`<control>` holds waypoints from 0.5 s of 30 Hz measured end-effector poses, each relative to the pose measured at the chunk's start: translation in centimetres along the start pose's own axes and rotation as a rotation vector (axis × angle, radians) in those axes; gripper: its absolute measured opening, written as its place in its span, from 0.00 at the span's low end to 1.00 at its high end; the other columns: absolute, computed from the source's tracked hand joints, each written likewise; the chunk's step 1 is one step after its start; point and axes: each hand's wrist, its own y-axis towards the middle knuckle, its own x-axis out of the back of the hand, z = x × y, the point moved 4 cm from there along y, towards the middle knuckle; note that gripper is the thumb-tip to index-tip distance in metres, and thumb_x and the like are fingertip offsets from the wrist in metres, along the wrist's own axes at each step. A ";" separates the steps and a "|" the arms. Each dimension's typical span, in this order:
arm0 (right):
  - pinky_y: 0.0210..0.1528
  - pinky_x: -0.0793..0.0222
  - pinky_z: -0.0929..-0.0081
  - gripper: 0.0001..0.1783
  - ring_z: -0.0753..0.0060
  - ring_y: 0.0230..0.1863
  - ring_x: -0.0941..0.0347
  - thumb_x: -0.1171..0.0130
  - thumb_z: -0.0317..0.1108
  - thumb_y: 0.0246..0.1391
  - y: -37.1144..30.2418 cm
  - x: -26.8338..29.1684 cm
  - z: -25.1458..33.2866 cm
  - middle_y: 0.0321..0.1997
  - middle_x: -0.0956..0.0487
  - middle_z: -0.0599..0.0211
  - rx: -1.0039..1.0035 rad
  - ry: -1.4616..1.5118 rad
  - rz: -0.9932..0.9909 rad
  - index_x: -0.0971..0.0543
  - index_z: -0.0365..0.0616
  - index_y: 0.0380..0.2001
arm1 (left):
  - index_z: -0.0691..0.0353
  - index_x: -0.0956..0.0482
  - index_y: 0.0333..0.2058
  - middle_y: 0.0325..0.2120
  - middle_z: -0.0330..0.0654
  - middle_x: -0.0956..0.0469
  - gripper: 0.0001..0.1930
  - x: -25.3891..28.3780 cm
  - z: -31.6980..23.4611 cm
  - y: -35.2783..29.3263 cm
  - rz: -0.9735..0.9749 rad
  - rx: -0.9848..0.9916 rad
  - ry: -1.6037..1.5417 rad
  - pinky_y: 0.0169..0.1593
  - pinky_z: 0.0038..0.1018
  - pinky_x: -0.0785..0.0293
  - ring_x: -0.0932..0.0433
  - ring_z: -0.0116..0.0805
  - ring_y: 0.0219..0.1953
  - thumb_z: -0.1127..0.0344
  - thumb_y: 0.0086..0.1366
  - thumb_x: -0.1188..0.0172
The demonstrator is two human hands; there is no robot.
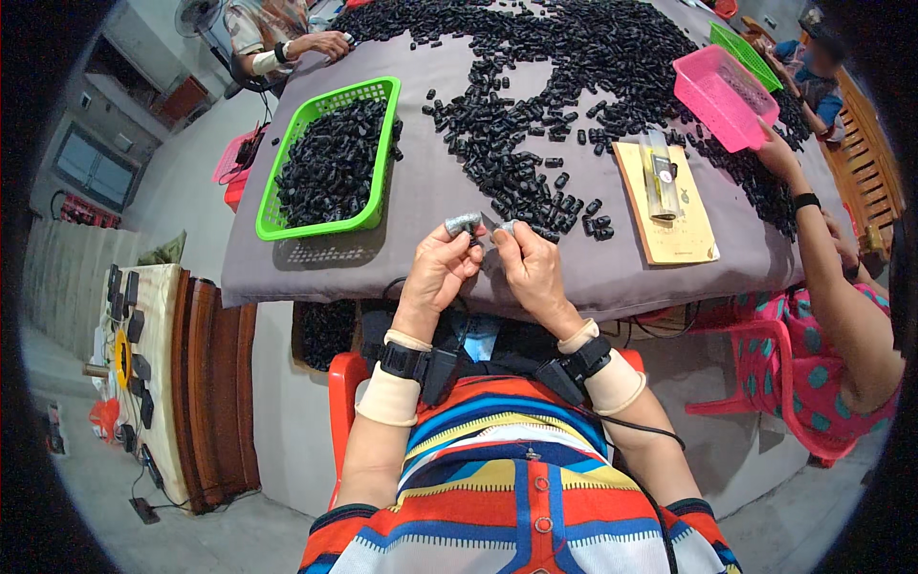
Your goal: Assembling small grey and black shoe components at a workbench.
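My left hand (442,263) and my right hand (535,268) meet just over the table's near edge, fingers closed in pinches. A grey wrapping (463,224) covers a fingertip of the left hand, and another grey wrapping (509,228) a fingertip of the right. Between the left fingers a bit of a small black part shows. Whatever the right fingers pinch is too small and hidden to name. Just beyond my hands lies a loose pile of small black cylindrical parts (535,196). To the left stands a green basket (263,225) filled with the same parts.
A clear plastic box (660,182) lies on a yellowish pad (636,230) at right. One co-worker's hand (779,148) holds a pink basket (703,72) beside a green one (741,53). Another person's hand (330,45) rests at the far left edge of the grey tablecloth (430,277).
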 end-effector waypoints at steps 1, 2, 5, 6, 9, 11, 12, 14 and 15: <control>0.20 0.40 0.62 0.14 0.50 0.20 0.32 0.47 0.37 0.53 0.0 0.0 0.0 0.17 0.30 0.56 -0.002 0.016 -0.001 0.33 0.40 0.20 | 0.65 0.28 0.42 0.28 0.38 0.26 0.11 0.2 0.1 0.1 0.001 0.001 0.001 0.24 0.16 0.34 0.28 0.25 0.25 0.72 0.61 0.47; 0.20 0.40 0.62 0.14 0.50 0.20 0.32 0.47 0.37 0.53 0.0 0.1 0.1 0.17 0.30 0.56 -0.003 0.015 -0.003 0.33 0.40 0.20 | 0.65 0.28 0.43 0.28 0.39 0.25 0.11 0.6 0.3 0.2 0.038 -0.013 -0.007 0.24 0.16 0.33 0.28 0.25 0.25 0.72 0.61 0.47; 0.20 0.39 0.62 0.13 0.52 0.20 0.31 0.46 0.37 0.52 -0.3 0.2 0.7 0.18 0.30 0.57 0.105 -0.060 0.021 0.32 0.41 0.20 | 0.64 0.28 0.44 0.29 0.39 0.25 0.12 0.8 0.2 0.3 0.080 -0.016 -0.029 0.25 0.16 0.33 0.28 0.24 0.25 0.72 0.61 0.48; 0.20 0.38 0.63 0.13 0.52 0.20 0.31 0.46 0.37 0.52 -0.4 0.0 0.8 0.19 0.30 0.58 0.159 -0.102 0.036 0.32 0.41 0.20 | 0.64 0.28 0.45 0.29 0.39 0.25 0.12 0.9 0.2 0.3 0.084 -0.008 -0.044 0.25 0.15 0.32 0.28 0.23 0.25 0.73 0.62 0.48; 0.19 0.38 0.63 0.13 0.54 0.20 0.30 0.44 0.38 0.50 -0.7 -0.3 1.1 0.20 0.29 0.60 0.205 -0.167 0.064 0.31 0.42 0.20 | 0.65 0.29 0.45 0.30 0.40 0.25 0.13 1.3 0.2 0.4 0.068 0.006 -0.020 0.25 0.15 0.32 0.29 0.22 0.23 0.73 0.62 0.49; 0.19 0.38 0.63 0.13 0.54 0.20 0.31 0.44 0.39 0.50 -0.7 -0.3 1.2 0.19 0.29 0.61 0.218 -0.160 0.063 0.30 0.43 0.21 | 0.65 0.29 0.45 0.31 0.40 0.25 0.12 1.2 0.3 0.4 0.067 0.012 -0.029 0.25 0.14 0.32 0.29 0.21 0.23 0.73 0.61 0.48; 0.19 0.38 0.63 0.13 0.54 0.20 0.31 0.44 0.39 0.50 -0.7 -0.3 1.2 0.19 0.29 0.61 0.217 -0.161 0.063 0.30 0.43 0.21 | 0.65 0.29 0.45 0.32 0.39 0.25 0.12 1.2 0.3 0.4 0.066 0.016 -0.038 0.25 0.13 0.31 0.30 0.19 0.23 0.73 0.61 0.48; 0.19 0.39 0.64 0.12 0.55 0.20 0.31 0.44 0.39 0.50 -0.8 -0.4 1.1 0.19 0.30 0.62 0.240 -0.185 0.065 0.30 0.43 0.21 | 0.66 0.29 0.44 0.32 0.40 0.25 0.12 1.2 0.3 0.4 0.064 0.020 -0.046 0.25 0.13 0.31 0.30 0.19 0.22 0.73 0.61 0.48; 0.19 0.39 0.64 0.12 0.55 0.20 0.31 0.44 0.39 0.50 -0.8 -0.4 1.1 0.19 0.30 0.62 0.239 -0.186 0.065 0.30 0.43 0.21 | 0.66 0.29 0.44 0.32 0.40 0.25 0.12 1.2 0.3 0.4 0.062 0.024 -0.053 0.25 0.13 0.31 0.31 0.19 0.22 0.74 0.61 0.48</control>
